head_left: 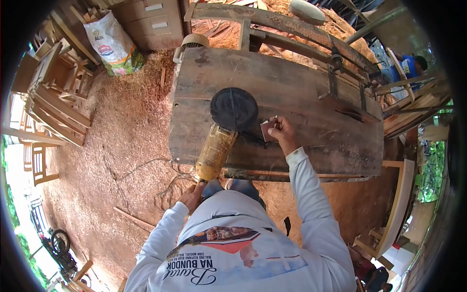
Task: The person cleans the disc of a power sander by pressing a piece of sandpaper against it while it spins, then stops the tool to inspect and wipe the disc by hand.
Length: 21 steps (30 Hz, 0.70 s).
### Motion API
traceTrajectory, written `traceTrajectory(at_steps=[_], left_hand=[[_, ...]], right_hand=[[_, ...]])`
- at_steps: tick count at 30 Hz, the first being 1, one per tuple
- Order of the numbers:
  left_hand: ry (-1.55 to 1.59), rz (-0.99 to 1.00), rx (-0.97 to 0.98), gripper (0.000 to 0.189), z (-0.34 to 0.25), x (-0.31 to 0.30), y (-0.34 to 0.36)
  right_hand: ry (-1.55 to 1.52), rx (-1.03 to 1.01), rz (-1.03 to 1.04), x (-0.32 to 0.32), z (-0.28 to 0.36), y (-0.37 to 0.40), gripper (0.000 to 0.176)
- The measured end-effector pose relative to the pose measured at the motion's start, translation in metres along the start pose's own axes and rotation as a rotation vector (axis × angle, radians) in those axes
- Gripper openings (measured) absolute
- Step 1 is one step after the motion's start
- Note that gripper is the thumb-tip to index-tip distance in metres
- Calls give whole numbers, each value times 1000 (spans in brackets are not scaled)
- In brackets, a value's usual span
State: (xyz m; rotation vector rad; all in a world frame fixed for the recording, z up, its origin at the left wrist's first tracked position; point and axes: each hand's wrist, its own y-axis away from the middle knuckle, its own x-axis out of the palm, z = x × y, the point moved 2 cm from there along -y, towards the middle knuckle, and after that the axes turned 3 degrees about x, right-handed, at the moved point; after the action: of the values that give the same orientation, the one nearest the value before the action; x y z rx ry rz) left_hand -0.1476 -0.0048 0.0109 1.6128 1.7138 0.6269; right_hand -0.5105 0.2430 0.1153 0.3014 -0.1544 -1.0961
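A yellow power sander point(215, 152) lies over the near edge of a dark wooden workbench point(301, 92). Its round black pad point(234, 108) faces up above the boards. My left hand point(191, 196) is closed around the rear handle of the sander, close to my body. To the right of the pad, my right hand point(283, 135) pinches a small folded piece of reddish-brown sandpaper point(267, 129) between thumb and fingers. The sandpaper is apart from the pad. A dark side handle, partly hidden, sticks out from the sander toward my right hand.
Wood shavings cover the floor point(121, 121), where a cable point(170, 187) lies in loops. A filled sack point(111, 44) and wooden chair parts point(58, 117) stand at left. Clamps point(335, 63) and a long beam line the bench's far side. A person in blue point(411, 65) is at far right.
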Motion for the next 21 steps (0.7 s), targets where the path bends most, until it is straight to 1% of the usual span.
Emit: traceTrajectory(at_steps=[3,6,9,12,14,16,17,18,19,21], left_hand=[[5,-6,-60,78,-3,-2,1],[11,-25,-60,78,-7,-1,5],[42,-109,-24,76,-11,3,8],[246,50,-98,76,-5,-3,5],[114,13,93,78,28,6,-13],[40,-20,124,80,20,8,-12],[35,-34,59,81,19,11,-12],[31,-54,-5,82,6,9,-7],[-39,-86,-12,82,-4,9,-4],[-181,-147,-31,81,-18,10,3]], right_hand=[[19,-9,-13,1,11,-11,25],[75,-19,-37,6,27,-12,21],[129,-35,-60,7,31,-14,20],[148,-71,-79,10,31,-16,22],[168,-105,-84,10,33,-20,23],[205,-142,-77,7,35,-23,25],[232,-170,-95,5,36,-22,24],[257,-202,-109,8,47,-21,23],[280,-237,-122,10,57,-21,22],[212,-249,-149,11,67,-21,20]])
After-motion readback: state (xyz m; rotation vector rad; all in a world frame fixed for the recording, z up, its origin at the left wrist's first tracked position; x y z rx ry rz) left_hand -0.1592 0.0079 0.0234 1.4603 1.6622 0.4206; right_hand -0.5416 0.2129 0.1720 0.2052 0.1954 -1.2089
